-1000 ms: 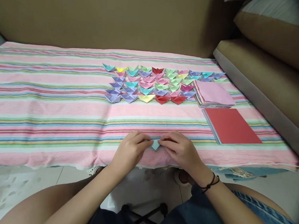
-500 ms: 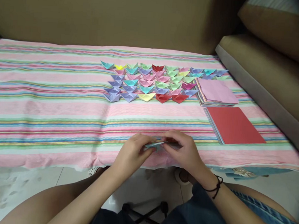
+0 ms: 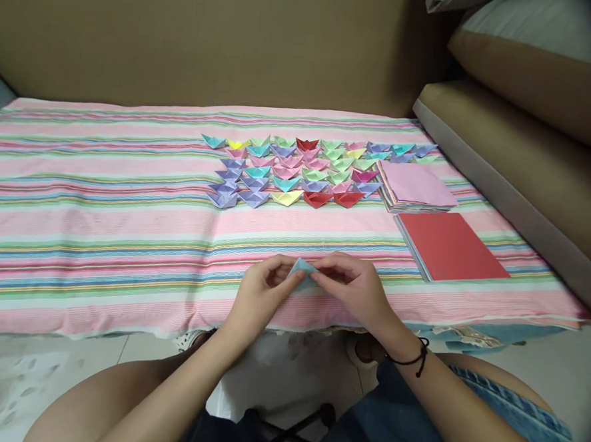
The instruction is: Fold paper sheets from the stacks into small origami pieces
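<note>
A small piece of folded light-blue paper (image 3: pixel 301 267) is held up near the front edge of the striped cloth, its pointed corner upward. My left hand (image 3: pixel 266 286) pinches its left side between thumb and fingers. From the right, my right hand (image 3: pixel 354 284) grips the other side, thumb in front and fingers behind. The fingers cover much of the paper, so its full shape is hidden. Beyond the hands stand several rows of folded paper boats in many colours, among them a yellow boat (image 3: pixel 287 198) and a red boat (image 3: pixel 317 199) in the nearest row.
Right of the boats lies a stack of pink-topped paper (image 3: pixel 420 185), and nearer me a stack of red-topped paper (image 3: pixel 454 247). The striped cloth (image 3: pixel 99 236) covers the surface. Brown cushions (image 3: pixel 519 168) border it on the right, with a brown backrest (image 3: pixel 211 42) behind.
The light-blue paper has turned from nearly edge-on to showing a triangular face with its point up. Both hands still hold it. The camera view has shifted slightly.
</note>
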Demonstrator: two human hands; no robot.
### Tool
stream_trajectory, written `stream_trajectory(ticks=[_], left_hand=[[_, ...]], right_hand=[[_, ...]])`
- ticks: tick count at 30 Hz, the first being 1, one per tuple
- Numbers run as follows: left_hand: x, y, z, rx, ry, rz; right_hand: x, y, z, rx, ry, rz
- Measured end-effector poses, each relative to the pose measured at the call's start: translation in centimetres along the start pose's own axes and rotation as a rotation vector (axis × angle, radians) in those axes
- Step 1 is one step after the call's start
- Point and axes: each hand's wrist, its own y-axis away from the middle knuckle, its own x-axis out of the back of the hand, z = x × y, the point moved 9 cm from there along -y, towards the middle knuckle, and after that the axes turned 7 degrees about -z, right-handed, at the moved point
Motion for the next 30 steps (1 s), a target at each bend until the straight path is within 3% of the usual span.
stream_trajectory(ticks=[8, 16, 19, 24, 30], left_hand=[[0.3, 0.5, -1.6, 0.149, 0.283, 0.076], [-1.1, 0.1, -0.7, 0.001, 0.154, -0.076], [-0.6, 0.2, 0.0, -0.061, 0.0, -0.07], [0.2, 0.7, 1.9, -0.174, -0.476, -0.092], [-0.5, 1.4, 0.8, -0.252, -0.714, -0.179]], right_hand=[[-0.1, 0.3, 0.3, -0.058, -0.096, 0.019], [0.1, 0.5, -0.9, 0.093, 0.046, 0.03], [0.3, 0.5, -0.8, 0.095, 0.062, 0.025], [0.5, 0.1, 1.0, -0.019, 0.005, -0.056], [-0.5, 0.2, 1.0, 0.032, 0.211, -0.201]])
